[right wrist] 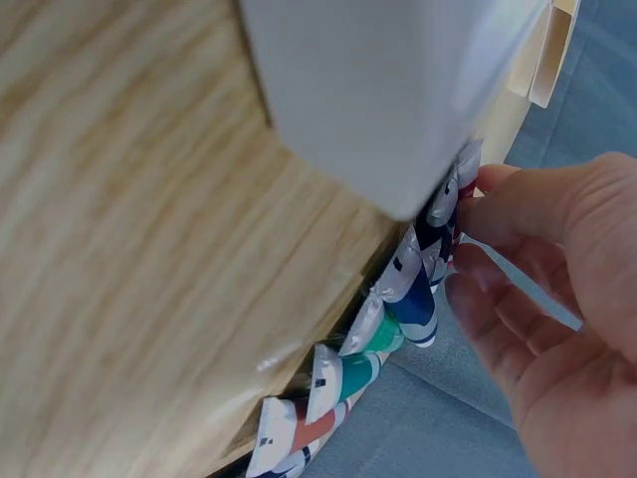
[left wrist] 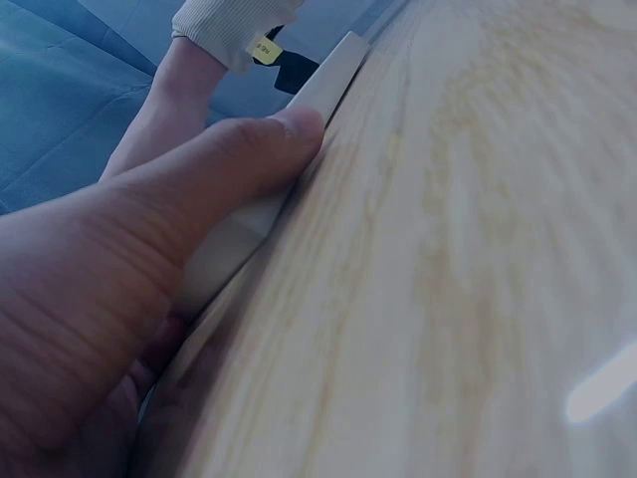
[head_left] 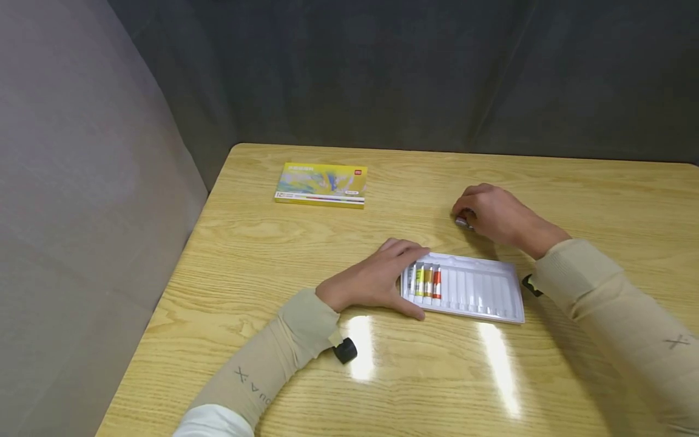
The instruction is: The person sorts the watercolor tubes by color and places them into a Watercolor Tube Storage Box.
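dark cloth [head_left: 360, 73] hangs behind a wood-grain table [head_left: 235, 261] streaked with glare [head_left: 499, 364].

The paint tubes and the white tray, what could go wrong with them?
The loose paint tubes overlap, so the right hand might nudge some aside while picking one up. The black gadget at that wrist sits close to the white tray and could bump it; the left hand grips only the opposite end.

the left hand [head_left: 379, 279] partly covered one end of the tray [head_left: 480, 288]. in the head view, the right hand [head_left: 494, 215] hid most loose tubes [right wrist: 410, 297]. fine print on the box [head_left: 322, 185] was illegible.
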Tool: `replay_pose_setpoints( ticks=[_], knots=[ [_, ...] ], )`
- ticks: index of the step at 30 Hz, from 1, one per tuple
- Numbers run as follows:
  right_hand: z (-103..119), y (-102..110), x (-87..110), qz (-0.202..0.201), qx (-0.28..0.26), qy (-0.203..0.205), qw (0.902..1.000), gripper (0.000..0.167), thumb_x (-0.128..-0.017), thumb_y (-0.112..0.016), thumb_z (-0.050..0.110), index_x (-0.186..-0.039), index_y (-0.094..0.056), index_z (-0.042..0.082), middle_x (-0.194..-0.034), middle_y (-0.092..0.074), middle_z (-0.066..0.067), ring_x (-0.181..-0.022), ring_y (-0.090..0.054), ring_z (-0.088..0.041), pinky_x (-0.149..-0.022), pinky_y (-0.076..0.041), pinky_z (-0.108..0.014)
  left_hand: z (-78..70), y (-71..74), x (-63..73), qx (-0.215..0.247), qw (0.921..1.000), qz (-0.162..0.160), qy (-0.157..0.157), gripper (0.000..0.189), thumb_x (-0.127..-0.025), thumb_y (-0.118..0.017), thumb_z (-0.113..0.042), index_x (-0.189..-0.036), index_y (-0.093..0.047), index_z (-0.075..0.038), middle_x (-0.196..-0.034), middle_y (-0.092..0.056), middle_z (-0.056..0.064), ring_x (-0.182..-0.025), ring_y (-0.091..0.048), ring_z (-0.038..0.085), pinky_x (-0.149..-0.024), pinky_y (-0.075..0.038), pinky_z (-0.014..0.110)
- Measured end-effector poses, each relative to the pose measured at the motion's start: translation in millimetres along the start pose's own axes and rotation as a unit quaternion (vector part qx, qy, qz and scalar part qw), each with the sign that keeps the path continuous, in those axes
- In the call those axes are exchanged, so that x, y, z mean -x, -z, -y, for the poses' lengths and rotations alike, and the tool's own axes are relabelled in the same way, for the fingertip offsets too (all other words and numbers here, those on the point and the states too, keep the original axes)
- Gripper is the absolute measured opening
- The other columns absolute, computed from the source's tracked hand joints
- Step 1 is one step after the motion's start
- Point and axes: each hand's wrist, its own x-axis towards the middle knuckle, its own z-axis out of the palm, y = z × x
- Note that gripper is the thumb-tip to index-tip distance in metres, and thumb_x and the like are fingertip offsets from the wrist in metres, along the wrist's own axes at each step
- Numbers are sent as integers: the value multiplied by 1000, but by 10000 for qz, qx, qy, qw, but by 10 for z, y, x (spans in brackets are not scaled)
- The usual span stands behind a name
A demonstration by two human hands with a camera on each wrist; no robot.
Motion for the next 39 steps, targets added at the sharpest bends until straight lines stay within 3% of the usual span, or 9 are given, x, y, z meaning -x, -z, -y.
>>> replay_pose_setpoints(
  ticks=[12,18,28,34,39],
  knots=[
    [6,-45,-40,-411,487,718,9954,19,-87,-71,-9,-93,-77,8,-95,-76,-11,-92,-64,-33,-86,-55,-49,-18,2,-11,39,10000,-24,-40,115,-75,-83,-68,-164,-30,-19,-164,-35,-4,-148,-31,12,-125,-36,32],
    [13,-49,-62,-527,750,876,9919,15,-85,-75,-8,-91,-72,6,-91,-73,-12,-96,-62,-36,-90,-54,-48,-28,16,-13,27,10000,-47,-79,114,-75,-84,-66,-164,-30,-18,-164,-35,-3,-148,-32,13,-124,-36,33],
    [52,-61,-91,-264,554,797,9949,19,-86,-75,-6,-91,-65,10,-88,-62,-7,-77,-62,-20,-71,-58,-41,-20,21,-18,-29,10000,-8,-49,115,-75,-82,-68,-164,-29,-18,-164,-35,-2,-147,-31,13,-125,-36,32],
    [58,-142,-117,-474,458,1283,9895,18,-89,-73,-6,-98,-70,9,-94,-66,-6,-86,-66,-21,-82,-61,-42,-9,10,-10,14,10000,-3,-15,115,-74,-83,-68,-164,-30,-19,-163,-35,-3,-148,-31,13,-125,-35,32],
    [104,-101,-103,-469,407,1270,9900,21,-87,-77,-5,-104,-72,8,-100,-71,-6,-94,-69,-25,-89,-61,-45,0,-5,-5,7,10000,-27,-22,115,-74,-83,-69,-163,-30,-19,-163,-37,-3,-146,-32,13,-124,-36,31]
  ],
)
